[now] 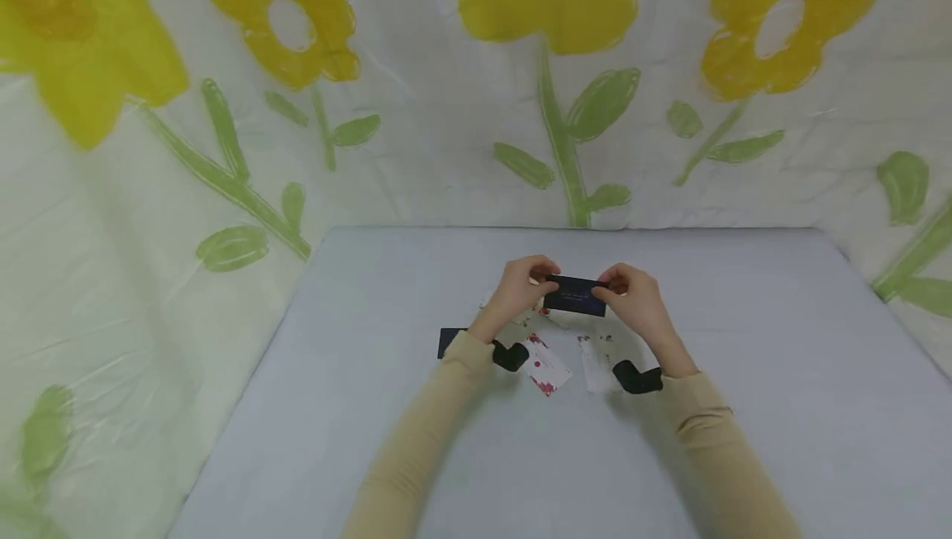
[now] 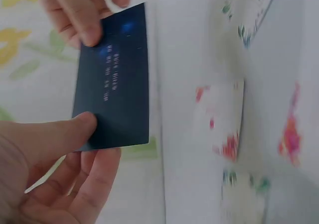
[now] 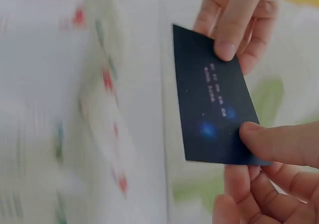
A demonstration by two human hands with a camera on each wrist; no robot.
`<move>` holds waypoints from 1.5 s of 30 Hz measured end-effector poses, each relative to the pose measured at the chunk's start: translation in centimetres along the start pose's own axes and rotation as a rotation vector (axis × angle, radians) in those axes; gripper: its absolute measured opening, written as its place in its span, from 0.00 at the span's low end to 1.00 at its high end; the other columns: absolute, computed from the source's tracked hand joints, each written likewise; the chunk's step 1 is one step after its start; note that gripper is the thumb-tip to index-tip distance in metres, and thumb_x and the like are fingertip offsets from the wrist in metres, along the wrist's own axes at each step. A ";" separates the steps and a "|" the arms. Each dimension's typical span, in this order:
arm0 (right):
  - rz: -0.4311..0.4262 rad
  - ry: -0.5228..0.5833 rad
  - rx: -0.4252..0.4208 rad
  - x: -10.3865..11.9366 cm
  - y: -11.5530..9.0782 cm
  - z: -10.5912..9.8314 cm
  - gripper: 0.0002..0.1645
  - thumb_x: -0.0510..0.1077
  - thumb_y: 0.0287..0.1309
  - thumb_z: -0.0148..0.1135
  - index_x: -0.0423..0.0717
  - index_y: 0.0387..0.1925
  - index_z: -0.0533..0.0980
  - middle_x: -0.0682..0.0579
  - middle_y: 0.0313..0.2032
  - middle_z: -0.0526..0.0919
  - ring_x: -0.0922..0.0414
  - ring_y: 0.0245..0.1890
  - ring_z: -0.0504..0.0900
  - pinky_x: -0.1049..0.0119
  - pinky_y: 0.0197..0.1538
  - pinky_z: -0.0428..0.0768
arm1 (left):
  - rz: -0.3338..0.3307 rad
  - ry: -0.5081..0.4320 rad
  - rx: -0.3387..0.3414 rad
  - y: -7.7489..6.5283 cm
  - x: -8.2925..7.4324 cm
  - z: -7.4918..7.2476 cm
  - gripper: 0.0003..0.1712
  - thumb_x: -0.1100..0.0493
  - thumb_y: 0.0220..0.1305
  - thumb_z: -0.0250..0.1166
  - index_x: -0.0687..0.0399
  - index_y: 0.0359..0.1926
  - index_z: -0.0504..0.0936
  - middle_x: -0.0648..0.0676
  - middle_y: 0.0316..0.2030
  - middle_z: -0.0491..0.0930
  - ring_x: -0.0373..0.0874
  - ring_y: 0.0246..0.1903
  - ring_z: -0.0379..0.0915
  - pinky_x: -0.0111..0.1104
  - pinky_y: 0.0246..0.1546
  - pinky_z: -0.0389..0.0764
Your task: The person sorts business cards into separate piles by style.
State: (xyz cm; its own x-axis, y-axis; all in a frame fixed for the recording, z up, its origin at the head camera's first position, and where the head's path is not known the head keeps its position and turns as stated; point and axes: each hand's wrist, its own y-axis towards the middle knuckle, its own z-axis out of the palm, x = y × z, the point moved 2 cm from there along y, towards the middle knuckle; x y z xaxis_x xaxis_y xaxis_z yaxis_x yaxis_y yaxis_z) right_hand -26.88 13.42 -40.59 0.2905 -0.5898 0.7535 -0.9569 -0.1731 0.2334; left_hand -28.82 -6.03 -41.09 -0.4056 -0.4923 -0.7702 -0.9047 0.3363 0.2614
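Observation:
Both hands hold a dark blue-black card (image 1: 574, 296) up above the table, one at each short end. The left hand (image 1: 519, 287) pinches its left end, thumb on the printed face and fingers behind. At the other end the right hand (image 1: 636, 299) does the same. Small lines of pale print and a bluish glow show on the card (image 2: 115, 79) in the left wrist view. Beneath the hands lie a white card with red patterns (image 1: 546, 365), a pale card (image 1: 597, 364) and another dark card (image 1: 450, 341), which the left forearm partly covers.
More pale cards with red or green floral marks, such as a white card (image 2: 219, 119), lie about the middle of the grey-white table (image 1: 357, 307). Behind the table hangs a sheet (image 1: 439, 126) painted with yellow flowers. Black wrist mounts (image 1: 511, 355) sit on both wrists.

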 end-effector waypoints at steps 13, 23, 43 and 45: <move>0.014 0.067 0.221 3.1 0.1 8.7 0.10 0.38 0.52 0.66 0.37 0.33 0.74 0.49 0.25 0.73 0.56 0.26 0.70 0.67 0.30 0.69 | -0.169 0.042 -0.072 -7.3 4.2 -5.7 0.08 0.68 0.52 0.68 0.64 0.35 0.82 0.56 0.31 0.80 0.45 0.30 0.76 0.31 0.32 0.77; 0.026 -0.051 0.266 4.4 0.2 11.8 0.09 0.35 0.50 0.66 0.36 0.31 0.73 0.49 0.24 0.74 0.56 0.26 0.71 0.66 0.30 0.70 | -0.273 0.123 -0.094 -8.8 6.0 -6.0 0.09 0.70 0.50 0.69 0.66 0.34 0.81 0.55 0.26 0.77 0.42 0.25 0.71 0.29 0.28 0.73; -0.047 -0.385 0.260 4.9 -0.4 12.8 0.09 0.37 0.50 0.66 0.38 0.30 0.73 0.46 0.27 0.73 0.52 0.29 0.74 0.59 0.33 0.74 | -0.231 0.330 -0.084 -9.4 6.0 -4.3 0.07 0.69 0.52 0.68 0.65 0.33 0.80 0.53 0.24 0.71 0.43 0.26 0.65 0.30 0.28 0.69; -0.051 -0.393 0.255 4.9 -0.4 12.8 0.09 0.37 0.50 0.66 0.38 0.29 0.73 0.46 0.28 0.73 0.51 0.30 0.74 0.58 0.33 0.74 | -0.239 0.328 -0.077 -9.4 6.0 -4.3 0.07 0.69 0.52 0.68 0.66 0.34 0.80 0.53 0.24 0.70 0.42 0.26 0.64 0.30 0.27 0.69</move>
State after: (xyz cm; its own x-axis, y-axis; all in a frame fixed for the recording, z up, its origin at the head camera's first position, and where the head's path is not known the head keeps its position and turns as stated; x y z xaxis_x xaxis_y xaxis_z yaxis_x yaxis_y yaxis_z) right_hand -25.13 0.55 -44.84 0.3597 -0.8207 0.4439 -0.9269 -0.3689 0.0692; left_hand -23.27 -15.56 -45.67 -0.1919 -0.7832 -0.5915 -0.9805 0.1266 0.1504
